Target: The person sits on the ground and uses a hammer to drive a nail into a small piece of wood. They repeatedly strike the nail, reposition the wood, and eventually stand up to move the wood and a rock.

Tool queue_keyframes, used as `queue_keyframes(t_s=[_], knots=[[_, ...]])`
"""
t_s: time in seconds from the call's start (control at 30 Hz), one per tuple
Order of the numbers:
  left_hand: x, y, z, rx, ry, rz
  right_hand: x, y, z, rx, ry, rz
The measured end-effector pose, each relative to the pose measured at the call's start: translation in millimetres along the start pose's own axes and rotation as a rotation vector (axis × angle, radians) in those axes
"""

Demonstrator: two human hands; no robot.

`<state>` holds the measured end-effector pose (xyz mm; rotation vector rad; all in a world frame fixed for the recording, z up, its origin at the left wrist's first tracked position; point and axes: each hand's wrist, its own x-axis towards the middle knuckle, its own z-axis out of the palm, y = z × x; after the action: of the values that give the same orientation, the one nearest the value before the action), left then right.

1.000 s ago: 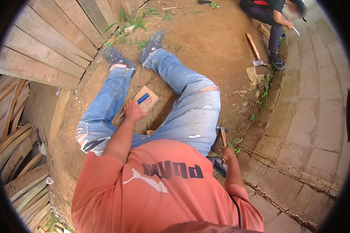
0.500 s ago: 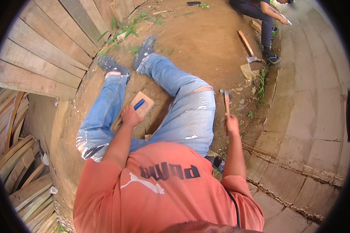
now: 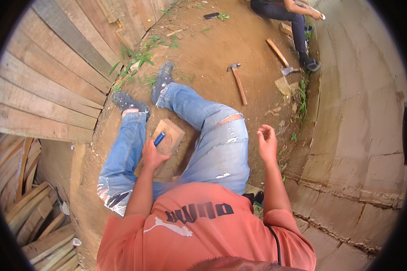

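My left hand [image 3: 154, 156] is closed around a short blue cylinder [image 3: 159, 138], which looks like a tool handle; its other end is hidden. That hand is over a wooden block [image 3: 172, 138] with marks carved or cut on its face, between my legs. To the right of my thigh, my right hand [image 3: 267, 141] is raised, fingers loosely curled and apart, with nothing in it. A claw hammer [image 3: 238, 85] with a wooden handle is on the dirt ahead of my right knee, away from the hand.
A hatchet [image 3: 279, 55] lies farther off, by the foot of another seated person [image 3: 298, 31]. A dark phone-like object [image 3: 211, 16] is on the far ground. Wooden planks [image 3: 45, 86] wall the left, with stacked timber [image 3: 27, 217] below. A block wall [image 3: 348, 117] runs along the right.
The hammer has left my right hand and is now on the ground ahead. My right hand has loosened. My left hand still grips the blue cylinder over the block.
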<state>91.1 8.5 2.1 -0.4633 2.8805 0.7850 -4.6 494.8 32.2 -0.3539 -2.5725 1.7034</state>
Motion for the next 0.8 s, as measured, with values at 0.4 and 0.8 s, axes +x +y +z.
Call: queue_keyframes(t_s=[0.4,0.8], knots=[[32.5,263.6,-134.5,-0.142,0.181,0.92,-46.9,-238.4,-1.5,0.336,-0.107,-0.378],[20.3,339.3,-99.0,-0.351,-0.036,1.105,-43.9,-156.2,-175.9,-0.325,0.554,-0.178]])
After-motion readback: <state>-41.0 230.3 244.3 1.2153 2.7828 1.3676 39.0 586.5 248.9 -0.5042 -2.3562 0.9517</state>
